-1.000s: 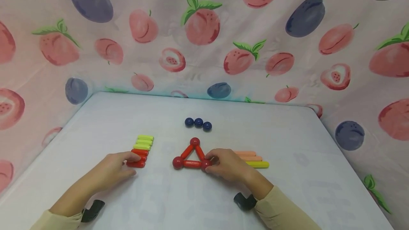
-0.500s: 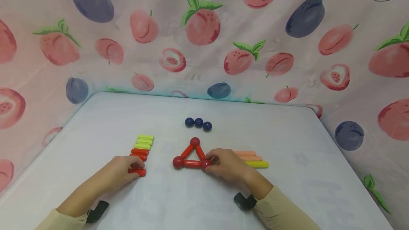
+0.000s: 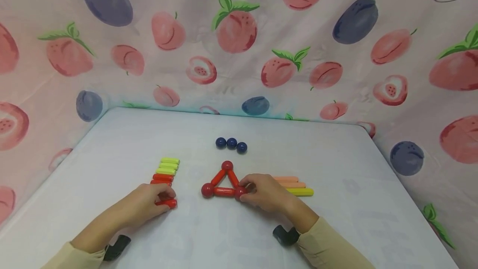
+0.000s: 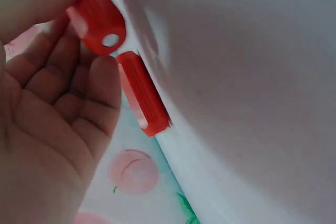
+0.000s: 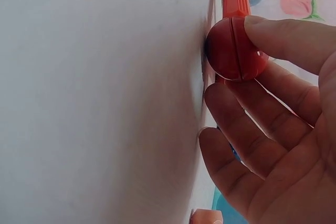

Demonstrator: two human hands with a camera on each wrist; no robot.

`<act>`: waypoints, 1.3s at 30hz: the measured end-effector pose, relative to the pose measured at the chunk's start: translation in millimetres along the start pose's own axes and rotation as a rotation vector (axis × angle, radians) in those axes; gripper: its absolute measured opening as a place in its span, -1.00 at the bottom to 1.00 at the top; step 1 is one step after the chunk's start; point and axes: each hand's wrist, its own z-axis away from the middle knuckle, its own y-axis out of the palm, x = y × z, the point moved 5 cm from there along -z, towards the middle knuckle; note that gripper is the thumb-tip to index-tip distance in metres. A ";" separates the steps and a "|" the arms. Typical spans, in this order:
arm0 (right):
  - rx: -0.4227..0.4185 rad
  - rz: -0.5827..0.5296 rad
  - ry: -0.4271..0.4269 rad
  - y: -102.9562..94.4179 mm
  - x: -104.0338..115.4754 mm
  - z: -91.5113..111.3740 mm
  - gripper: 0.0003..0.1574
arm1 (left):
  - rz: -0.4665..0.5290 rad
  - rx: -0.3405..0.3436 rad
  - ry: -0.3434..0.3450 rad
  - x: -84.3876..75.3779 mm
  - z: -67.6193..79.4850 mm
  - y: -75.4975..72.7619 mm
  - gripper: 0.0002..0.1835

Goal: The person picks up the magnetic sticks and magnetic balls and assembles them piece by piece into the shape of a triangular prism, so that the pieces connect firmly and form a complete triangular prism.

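My left hand (image 3: 143, 202) pinches a short red rod (image 3: 170, 203) between thumb and fingers, just in front of the row of rods. A pale round spot shows on the rod's end in the left wrist view, where another red rod (image 4: 142, 95) lies beside the fingertips. On the table, red balls and red rods form a triangle (image 3: 224, 192). Its near right ball (image 5: 231, 51) is gripped by my right hand (image 3: 266, 192), thumb on one side and fingers on the other. Part of that ball is hidden by the fingers in the head view.
Short yellow-green rods (image 3: 168, 166) lie in line behind the red ones at left. Three dark blue balls (image 3: 231, 143) sit beyond the triangle. Right of my right hand are orange rods (image 3: 287, 179) and a longer yellow rod (image 3: 301, 192). Fruit-patterned cloth (image 3: 201, 69) borders the white table.
My left hand has taken a red rod from the near end of the row and moved it toward me, then slightly right. The right hand and triangle stay in place.
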 end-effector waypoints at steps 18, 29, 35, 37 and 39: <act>0.006 0.014 0.031 0.4 3.7 0.2 -0.59 | 0.138 -0.140 0.283 -51.8 -35.3 -14.1 -0.76; 0.032 0.016 0.029 0.6 2.2 -0.1 -0.61 | 0.229 -0.184 0.260 -65.9 -59.7 -14.4 -0.77; 0.040 0.009 0.012 0.4 2.0 0.6 -0.63 | 0.229 -0.185 0.260 -75.8 -71.1 -11.8 -0.78; 0.043 0.007 0.006 0.5 2.0 0.5 -0.63 | 0.231 -0.185 0.266 -78.5 -74.6 -10.9 -0.78; 0.044 0.008 0.000 0.6 2.2 0.2 -0.62 | 0.231 -0.185 0.269 -79.9 -78.8 -9.7 -0.78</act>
